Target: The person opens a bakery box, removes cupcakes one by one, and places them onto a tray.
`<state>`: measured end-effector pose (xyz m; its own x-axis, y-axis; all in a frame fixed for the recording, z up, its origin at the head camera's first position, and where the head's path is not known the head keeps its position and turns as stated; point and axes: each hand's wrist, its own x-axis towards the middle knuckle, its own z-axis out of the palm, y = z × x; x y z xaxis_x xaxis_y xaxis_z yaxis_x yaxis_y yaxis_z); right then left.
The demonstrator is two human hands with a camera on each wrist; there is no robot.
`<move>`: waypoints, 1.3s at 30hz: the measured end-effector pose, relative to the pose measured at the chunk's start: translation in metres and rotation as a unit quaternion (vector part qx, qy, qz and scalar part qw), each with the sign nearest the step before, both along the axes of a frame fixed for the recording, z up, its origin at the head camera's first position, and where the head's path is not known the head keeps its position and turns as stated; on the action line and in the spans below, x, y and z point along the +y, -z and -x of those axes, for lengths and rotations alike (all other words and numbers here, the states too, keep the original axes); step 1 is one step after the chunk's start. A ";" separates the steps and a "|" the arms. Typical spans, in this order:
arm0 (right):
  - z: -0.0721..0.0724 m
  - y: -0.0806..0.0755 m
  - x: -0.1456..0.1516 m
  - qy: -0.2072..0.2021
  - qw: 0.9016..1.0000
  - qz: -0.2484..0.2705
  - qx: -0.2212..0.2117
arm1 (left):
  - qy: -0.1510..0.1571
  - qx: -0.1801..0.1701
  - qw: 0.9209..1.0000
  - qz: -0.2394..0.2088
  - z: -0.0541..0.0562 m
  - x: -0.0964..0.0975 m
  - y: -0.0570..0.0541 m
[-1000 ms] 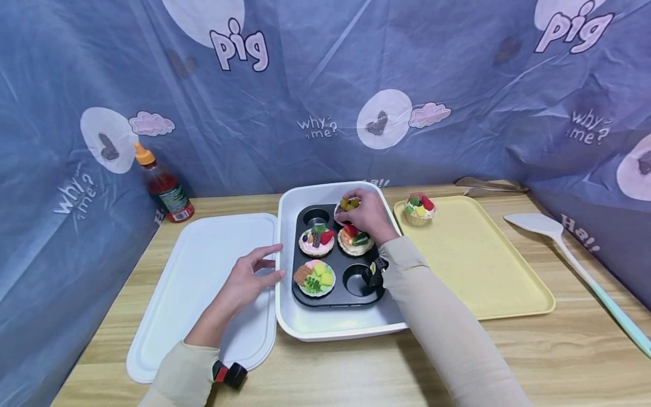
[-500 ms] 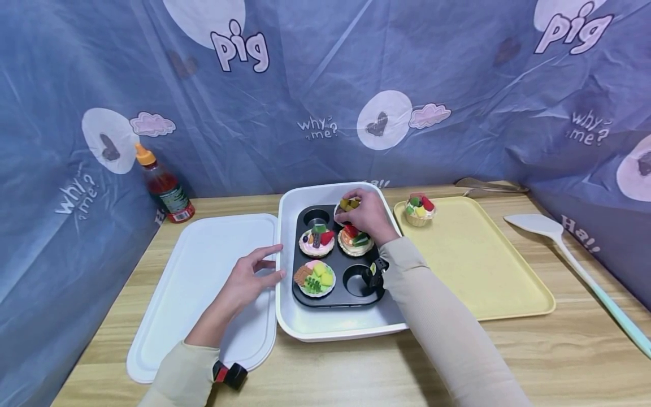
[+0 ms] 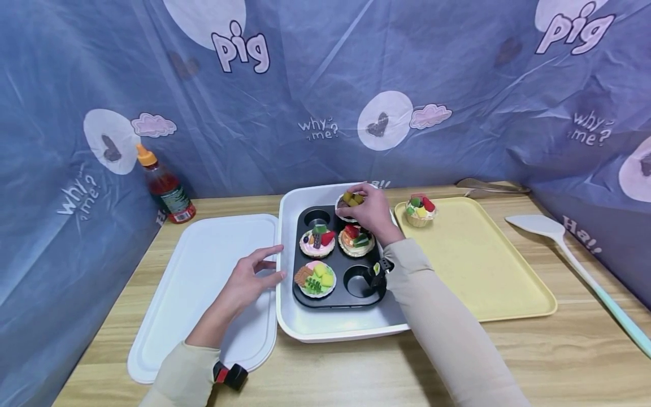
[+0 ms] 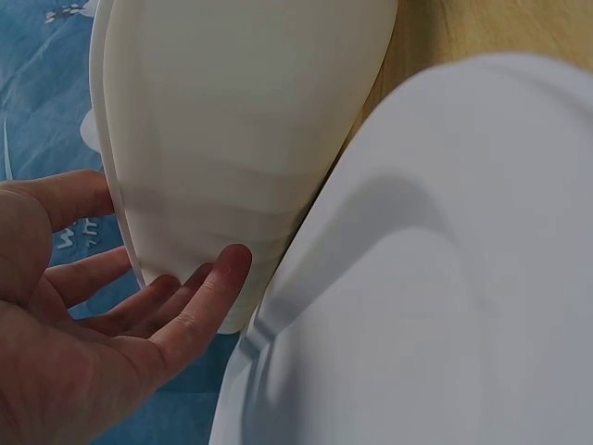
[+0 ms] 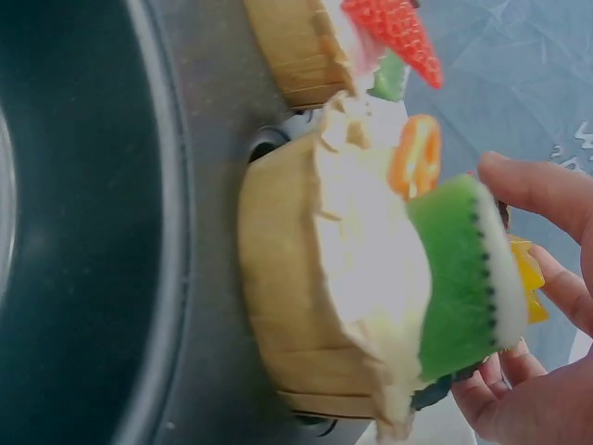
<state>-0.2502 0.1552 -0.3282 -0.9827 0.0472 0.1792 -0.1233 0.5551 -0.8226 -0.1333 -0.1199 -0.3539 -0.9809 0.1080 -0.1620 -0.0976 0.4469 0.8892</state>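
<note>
A black muffin pan (image 3: 337, 265) lies inside a white tub (image 3: 351, 336). At its back right cup, my right hand (image 3: 376, 212) pinches a toy fruit tart (image 3: 352, 198) with yellow pieces on top. In the right wrist view a kiwi-topped tart (image 5: 287, 278) hides most of the held tart. Three other tarts sit in the pan: one with strawberry and green fruit (image 3: 356, 242), a pink-cream one (image 3: 316, 243), and one with yellow cubes (image 3: 315, 278). My left hand (image 3: 249, 280), fingers loosely extended, is at the tub's left wall (image 4: 222, 120).
On the right, a yellow tray (image 3: 473, 265) carries another fruit tart (image 3: 420, 210). A white tray (image 3: 203, 288) lies to the left, with a sauce bottle (image 3: 172, 192) behind it. A long-handled white spoon (image 3: 574, 254) and metal utensils (image 3: 490, 186) lie far right.
My right hand has risen slightly with the yellow-topped tart, shifting a little toward the back. My left hand and the other tarts stay put.
</note>
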 end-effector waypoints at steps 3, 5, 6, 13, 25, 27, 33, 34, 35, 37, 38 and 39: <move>-0.001 -0.002 0.002 0.000 1.000 0.009 0.002 | -0.001 0.000 1.000 0.002 0.000 0.001 0.000; -0.002 -0.003 0.003 -0.001 1.000 0.018 -0.001 | 0.000 0.003 1.000 0.003 0.000 0.001 0.000; -0.003 -0.004 0.004 -0.001 1.000 0.025 -0.004 | 0.001 0.005 1.000 0.003 0.000 0.000 0.001; -0.009 -0.011 0.008 -0.005 0.997 0.076 -0.020 | 0.017 0.030 0.999 -0.007 0.000 -0.001 0.002; -0.017 -0.020 0.022 -0.028 0.992 0.114 -0.053 | 0.015 0.025 1.000 0.000 -0.002 -0.002 0.001; -0.018 -0.021 0.024 -0.030 0.992 0.113 -0.048 | 0.014 0.024 1.000 0.001 -0.002 -0.003 0.001; -0.023 -0.025 0.033 -0.028 0.993 0.109 -0.042 | 0.013 0.018 1.000 -0.001 -0.001 -0.003 0.001; -0.024 -0.026 0.034 -0.028 0.993 0.110 -0.042 | 0.013 0.018 1.000 -0.001 -0.001 -0.003 0.001; -0.024 -0.027 0.036 -0.027 0.993 0.110 -0.043 | 0.013 0.018 1.000 -0.001 -0.001 -0.002 0.001; -0.025 -0.028 0.040 -0.023 0.993 0.107 -0.047 | 0.013 0.018 1.000 -0.002 -0.001 -0.002 0.002; -0.026 -0.029 0.041 -0.021 0.993 0.104 -0.050 | 0.012 0.019 1.000 -0.001 -0.001 -0.002 0.002; -0.026 -0.028 0.043 -0.019 0.993 0.102 -0.051 | 0.012 0.019 1.000 -0.001 -0.001 -0.002 0.002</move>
<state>-0.2242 0.1978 -0.3001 -0.9970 0.0348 0.0691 -0.0512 0.3724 -0.9267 -0.1320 -0.1214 -0.3555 -0.9834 0.1315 -0.1250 -0.0537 0.4472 0.8928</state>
